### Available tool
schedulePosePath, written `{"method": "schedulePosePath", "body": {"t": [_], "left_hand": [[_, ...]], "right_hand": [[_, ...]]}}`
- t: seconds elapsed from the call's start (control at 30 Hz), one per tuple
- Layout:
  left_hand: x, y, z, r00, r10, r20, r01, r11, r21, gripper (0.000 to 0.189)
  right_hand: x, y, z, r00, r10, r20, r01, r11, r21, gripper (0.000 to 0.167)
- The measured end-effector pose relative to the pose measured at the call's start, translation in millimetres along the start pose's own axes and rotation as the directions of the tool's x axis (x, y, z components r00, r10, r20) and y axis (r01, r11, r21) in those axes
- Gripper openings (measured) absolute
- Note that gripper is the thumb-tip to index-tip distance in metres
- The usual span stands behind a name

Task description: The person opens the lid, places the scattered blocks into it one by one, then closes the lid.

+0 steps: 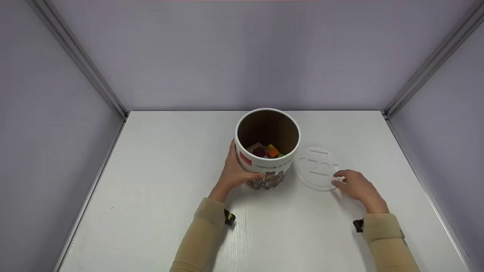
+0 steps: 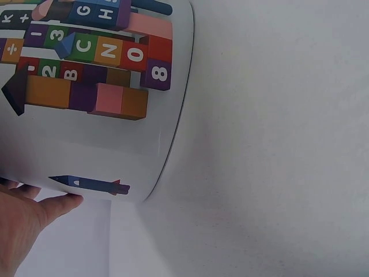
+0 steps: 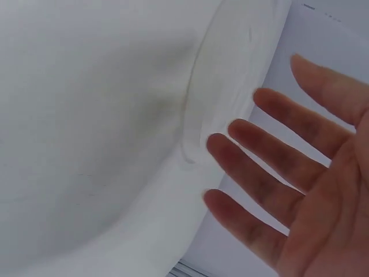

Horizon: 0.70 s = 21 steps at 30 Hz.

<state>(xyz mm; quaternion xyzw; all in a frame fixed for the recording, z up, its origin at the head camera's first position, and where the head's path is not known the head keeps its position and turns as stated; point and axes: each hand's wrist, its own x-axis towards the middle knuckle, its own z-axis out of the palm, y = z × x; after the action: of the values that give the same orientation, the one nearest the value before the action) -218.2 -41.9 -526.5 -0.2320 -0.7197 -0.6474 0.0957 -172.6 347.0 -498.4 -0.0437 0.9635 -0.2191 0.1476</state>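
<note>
A tall white cylindrical bucket point(image 1: 278, 165) with printed pictures of colourful lettered blocks stands tilted slightly toward me, its top uncovered. Inside lie several coloured blocks point(image 1: 272, 152), orange, yellow, purple and green among them. My left hand point(image 1: 235, 172) grips the bucket's left side, thumb across the front; the other fingers are largely hidden behind it. In the left wrist view the thumb point(image 2: 60, 206) lies along the printed wall. To the right, a clear round lid point(image 1: 315, 170) lies on the table. My right hand point(image 1: 357, 186) is at the lid's right edge, fingers spread and holding nothing.
The white table point(image 1: 162, 181) is bordered by a pale back wall point(image 1: 189, 56) and side walls with metal corner posts. The bucket stands left of the lid, close beside it. A dark band with a small device point(image 1: 229, 218) is on the left wrist.
</note>
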Motion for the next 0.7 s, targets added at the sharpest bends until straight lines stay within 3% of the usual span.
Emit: {"method": "schedulePosePath", "body": {"t": [0.2, 0.33, 0.5, 0.57, 0.7], "left_hand": [[-0.3, 6.5, -2.5, 1.0, -0.01, 0.008, 0.009, 1.0, 0.021, 0.132], [0.9, -3.7, -0.5, 1.0, 0.017, 0.008, -0.017, 1.0, 0.005, 0.134], [1.5, -3.9, 0.6, 1.0, 0.029, 0.004, -0.029, 1.0, 0.007, 0.134], [0.9, 3.7, -0.4, 1.0, 0.02, 0.004, -0.02, 1.0, 0.008, 0.133], [0.7, 3.5, 0.0, 1.0, 0.018, 0.005, -0.018, 1.0, -0.003, 0.132]], "right_hand": [[16.8, 6.5, -8.7, 0.993, 0.018, -0.117, -0.018, 1.0, -0.001, 0.046], [28.4, 11.0, -12.1, 0.988, 0.08, -0.129, -0.08, 0.997, 0.003, 0.051], [40.4, 16.5, -17.6, 0.975, 0.205, -0.082, -0.206, 0.979, 0.0, 0.059], [44.4, 19.6, -18.8, 0.965, 0.259, -0.042, -0.259, 0.966, -0.005, 0.062], [51.1, 25.3, -19.4, 0.949, 0.314, 0.038, -0.315, 0.949, 0.018, 0.064]]}}
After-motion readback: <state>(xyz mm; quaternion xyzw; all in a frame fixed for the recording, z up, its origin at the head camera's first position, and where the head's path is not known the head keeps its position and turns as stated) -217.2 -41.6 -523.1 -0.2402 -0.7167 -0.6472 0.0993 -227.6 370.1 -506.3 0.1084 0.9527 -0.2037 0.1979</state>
